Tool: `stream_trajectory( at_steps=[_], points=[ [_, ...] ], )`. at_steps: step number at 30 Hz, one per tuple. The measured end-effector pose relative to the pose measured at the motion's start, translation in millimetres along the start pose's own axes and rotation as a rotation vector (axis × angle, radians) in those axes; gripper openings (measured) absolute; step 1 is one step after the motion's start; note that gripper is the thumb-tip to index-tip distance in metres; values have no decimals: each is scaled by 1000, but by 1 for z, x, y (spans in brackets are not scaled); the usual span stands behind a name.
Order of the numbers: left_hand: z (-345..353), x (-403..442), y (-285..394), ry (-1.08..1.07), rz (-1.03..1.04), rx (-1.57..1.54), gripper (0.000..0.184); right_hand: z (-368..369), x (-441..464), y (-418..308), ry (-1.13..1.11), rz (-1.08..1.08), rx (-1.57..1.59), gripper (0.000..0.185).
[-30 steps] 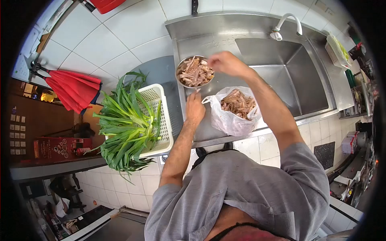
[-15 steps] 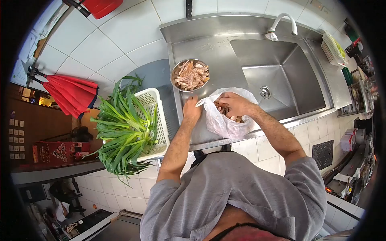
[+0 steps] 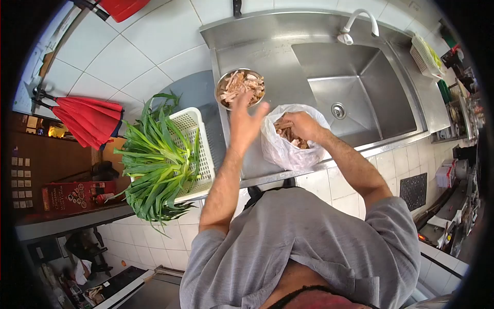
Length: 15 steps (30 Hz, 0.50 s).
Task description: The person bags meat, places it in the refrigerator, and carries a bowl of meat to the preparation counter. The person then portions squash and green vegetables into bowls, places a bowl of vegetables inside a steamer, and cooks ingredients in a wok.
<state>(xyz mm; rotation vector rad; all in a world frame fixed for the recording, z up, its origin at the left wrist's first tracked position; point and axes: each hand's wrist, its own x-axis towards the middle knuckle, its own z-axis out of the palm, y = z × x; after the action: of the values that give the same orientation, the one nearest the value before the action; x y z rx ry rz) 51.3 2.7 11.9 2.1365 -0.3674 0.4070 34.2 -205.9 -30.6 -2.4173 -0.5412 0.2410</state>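
My left hand [image 3: 245, 122] is off the bag, fingers spread, and overlaps the near rim of a round metal bowl [image 3: 219, 98]; whether it touches the bowl I cannot tell. Pale pinkish-brown meat strips [image 3: 237, 82] fill that bowl. My right hand [image 3: 304, 126] reaches into the mouth of a white plastic bag [image 3: 288, 157], its fingers closed on meat pieces. More meat [image 3: 298, 142] shows inside the bag, below my fingers. Bowl and bag both rest on the steel counter [image 3: 280, 77] left of the sink.
The sink basin [image 3: 370, 103] with a white tap [image 3: 360, 19] lies at the right. A white basket [image 3: 208, 170] with long green leafy vegetables [image 3: 164, 159] stands at the left, by a grey round surface [image 3: 198, 85]. A folded red umbrella [image 3: 87, 116] hangs on the tiled wall.
My left hand has let go of the bag's edge and moved up to the bowl, its fingers opening. My right hand stays in the bag, now with meat between its fingers.
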Motion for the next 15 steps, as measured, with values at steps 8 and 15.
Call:
stream_trajectory(
  at_steps=[8,15],
  points=[
    [20,-53,4,-339,-287,-18,67,-32,-3,-7,-27,25,57,22],
    [-5,-71,44,-468,154,216,59,-50,-42,-39,-263,6,6,53]
  ],
)
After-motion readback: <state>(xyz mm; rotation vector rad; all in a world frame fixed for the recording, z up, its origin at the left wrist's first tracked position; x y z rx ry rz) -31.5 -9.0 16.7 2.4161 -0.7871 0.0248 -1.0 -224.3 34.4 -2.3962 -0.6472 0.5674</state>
